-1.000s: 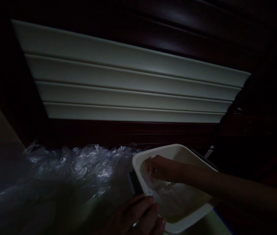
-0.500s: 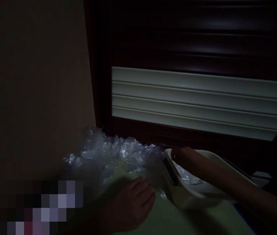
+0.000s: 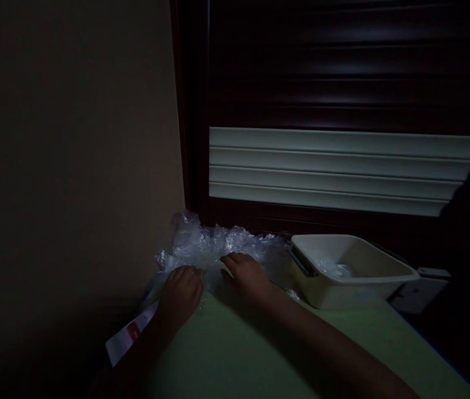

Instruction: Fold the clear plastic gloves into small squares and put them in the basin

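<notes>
A heap of crumpled clear plastic bags lies on a pale green tabletop, against the wall corner and the dark panel. At the heap's near left edge is my left hand, fingers curled together, with a bit of clear plastic at their tips. My right hand reaches to the front of the heap, thumb and fingers apart, with nothing visible between them. To the right stands a cream plastic bin with dark side handles; some clear plastic lies inside it.
A white and red packet lies partly under my left forearm. Behind the table are a dark slatted panel with a pale louvred part and a plain wall on the left. A flat white object sits beside the bin. The light is dim.
My right hand has come out of the bin and moved left to the plastic heap. My left hand has moved forward and left to the heap's edge. The view has shifted.
</notes>
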The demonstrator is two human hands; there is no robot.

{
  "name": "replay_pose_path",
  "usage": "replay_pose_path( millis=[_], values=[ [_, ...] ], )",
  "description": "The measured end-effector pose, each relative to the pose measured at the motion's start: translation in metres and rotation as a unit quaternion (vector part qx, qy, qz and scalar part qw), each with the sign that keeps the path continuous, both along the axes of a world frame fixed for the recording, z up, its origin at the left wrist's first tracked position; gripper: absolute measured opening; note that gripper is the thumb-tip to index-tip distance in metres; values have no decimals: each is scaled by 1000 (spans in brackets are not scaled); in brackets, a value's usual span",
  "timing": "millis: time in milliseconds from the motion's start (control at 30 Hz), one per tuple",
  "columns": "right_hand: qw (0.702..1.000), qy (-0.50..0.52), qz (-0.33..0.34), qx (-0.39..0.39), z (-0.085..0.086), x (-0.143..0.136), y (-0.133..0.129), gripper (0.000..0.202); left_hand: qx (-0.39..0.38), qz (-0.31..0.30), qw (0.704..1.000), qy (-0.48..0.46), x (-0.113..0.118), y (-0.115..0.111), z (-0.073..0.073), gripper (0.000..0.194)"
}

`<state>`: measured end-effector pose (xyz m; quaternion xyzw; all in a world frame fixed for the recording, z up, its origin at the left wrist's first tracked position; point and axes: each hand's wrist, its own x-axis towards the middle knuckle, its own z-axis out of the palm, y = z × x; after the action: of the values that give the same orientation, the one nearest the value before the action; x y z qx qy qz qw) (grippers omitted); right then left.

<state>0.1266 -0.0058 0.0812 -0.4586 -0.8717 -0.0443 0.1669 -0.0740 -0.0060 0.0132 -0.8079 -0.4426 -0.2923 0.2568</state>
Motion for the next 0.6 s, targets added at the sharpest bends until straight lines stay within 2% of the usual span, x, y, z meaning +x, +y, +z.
replay_pose_path(
  millis=[100,200,333,467,600],
  values=[
    [999,20,-5,-25,-19,-32,21,34,-21,50,999,-8,-8,3,-1,16],
    [998,34,-19,-53,-32,-57,39,31,-48,90,995,-19,-11,5,-1,18],
    [992,80,-36,-89,-42,-67,53,29,-78,96,991,-45,-11,6,0,27],
    [976,185,-36,-111,-36,-56,60,30,-98,62,988,-97,-9,6,2,28],
    [936,331,-31,-119,-14,-39,66,30,-113,6,976,-184,-5,6,2,29]
  ],
)
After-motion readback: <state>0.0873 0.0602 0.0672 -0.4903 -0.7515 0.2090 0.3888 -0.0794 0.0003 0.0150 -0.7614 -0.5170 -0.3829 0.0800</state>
